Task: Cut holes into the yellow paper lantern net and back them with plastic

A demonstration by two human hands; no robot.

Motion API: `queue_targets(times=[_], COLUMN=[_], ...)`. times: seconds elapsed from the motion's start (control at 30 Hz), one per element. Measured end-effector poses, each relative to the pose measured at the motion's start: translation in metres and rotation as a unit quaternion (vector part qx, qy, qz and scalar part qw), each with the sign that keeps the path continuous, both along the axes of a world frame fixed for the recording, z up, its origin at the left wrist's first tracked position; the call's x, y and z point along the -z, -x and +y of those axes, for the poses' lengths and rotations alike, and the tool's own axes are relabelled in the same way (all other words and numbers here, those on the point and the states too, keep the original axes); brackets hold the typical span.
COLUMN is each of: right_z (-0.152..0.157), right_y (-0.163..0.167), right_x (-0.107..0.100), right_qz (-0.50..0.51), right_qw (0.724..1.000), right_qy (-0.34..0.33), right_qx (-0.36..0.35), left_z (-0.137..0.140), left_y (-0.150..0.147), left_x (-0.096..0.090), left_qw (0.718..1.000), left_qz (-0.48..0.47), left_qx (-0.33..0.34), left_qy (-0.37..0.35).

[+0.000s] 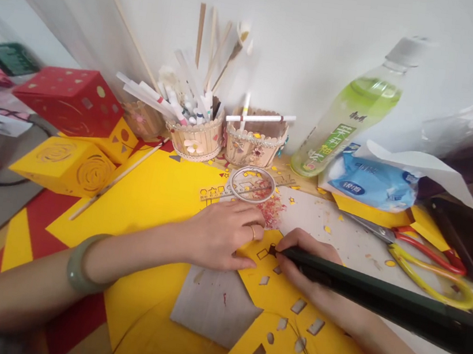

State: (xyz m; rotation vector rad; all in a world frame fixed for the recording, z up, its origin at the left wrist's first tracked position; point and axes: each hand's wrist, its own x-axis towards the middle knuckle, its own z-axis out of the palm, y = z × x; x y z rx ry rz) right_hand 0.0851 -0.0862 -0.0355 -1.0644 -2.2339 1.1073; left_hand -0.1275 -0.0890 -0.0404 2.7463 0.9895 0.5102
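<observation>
Viewed from my remote post: the right hand [312,244] pinches a dark, long-bodied tool [378,293], its tip beside a drawn outline [262,254] on the perforated yellow sheet [282,293] beneath. The left hand [226,236] lies loosely curled at its edge; I cannot tell whether it grips. Weak pressure there could let the paper slip, misplacing the tip.

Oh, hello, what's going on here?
A person is working on yellow paper that has small shapes cut through it. The right hand grips a long dark tool, its tip beside a small outlined shape. The left hand rests just across from it; whether its curled fingers hold anything is hard to tell. Off to the left sit a red box and a yellow box.
</observation>
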Motion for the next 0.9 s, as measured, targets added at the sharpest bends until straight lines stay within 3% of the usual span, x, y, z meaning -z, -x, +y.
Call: queue_targets(times=[0.27, 0.5, 0.6, 0.7, 0.77, 0.9], right_z=[0.002, 0.001, 0.001, -0.001, -0.003, -0.006], right_y=[-0.008, -0.006, -0.008, -0.011, -0.011, -0.011], right_x=[0.006, 0.002, 0.002, 0.002, 0.001, 0.0], right_qz=[0.03, 0.026, 0.057, 0.096, 0.109, 0.13], right_qw=[0.999, 1.0, 0.998, 0.993, 0.992, 0.989], right_qy=[0.041, 0.0, -0.003, -0.009, -0.012, -0.008], right_qx=[0.008, 0.005, 0.038, 0.064, 0.066, 0.071], left_z=[-0.001, -0.012, -0.016, -0.015, -0.013, -0.011], left_y=[-0.002, -0.012, -0.016, -0.019, -0.021, -0.026], left_x=[-0.001, -0.008, -0.011, -0.01, -0.009, -0.006], left_qw=[0.995, 0.971, 0.915, 0.808, 0.751, 0.705], left_qz=[0.008, -0.054, -0.185, -0.321, -0.363, -0.417], left_qx=[-0.028, -0.106, -0.148, -0.156, -0.146, -0.117], left_qy=[0.099, 0.207, 0.326, 0.47, 0.532, 0.562])
